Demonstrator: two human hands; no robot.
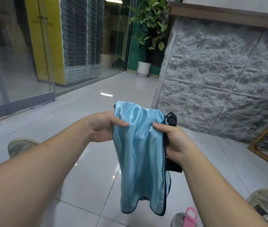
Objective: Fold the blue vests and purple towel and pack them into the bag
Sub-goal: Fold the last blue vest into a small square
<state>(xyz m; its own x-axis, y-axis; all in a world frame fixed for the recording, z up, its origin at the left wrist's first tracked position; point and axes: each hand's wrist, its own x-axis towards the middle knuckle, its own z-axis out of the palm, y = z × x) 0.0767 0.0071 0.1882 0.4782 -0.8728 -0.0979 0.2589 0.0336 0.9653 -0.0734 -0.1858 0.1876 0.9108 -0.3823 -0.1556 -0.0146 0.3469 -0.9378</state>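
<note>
The blue vest (pixel 139 154) is hanging folded lengthwise above the tiled floor (pixel 84 169) w/ both hands gripping its upper part. The left hand (pixel 102 126) is pinching the vest's left edge, thumb on front; the right hand (pixel 174 145) is clutching the right edge plus a black strap (pixel 172 119) — fingers curled. Beyond the vest, a potted plant (pixel 148 38) is standing by a stone-textured wall (pixel 220 82).

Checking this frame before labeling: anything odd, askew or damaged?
Nothing damaged or spilled. Both hands hold the vest up in the air, hanging in loose folds, not flat. The right hand also grips a black strap behind the vest; what it belongs to is hidden.
</note>
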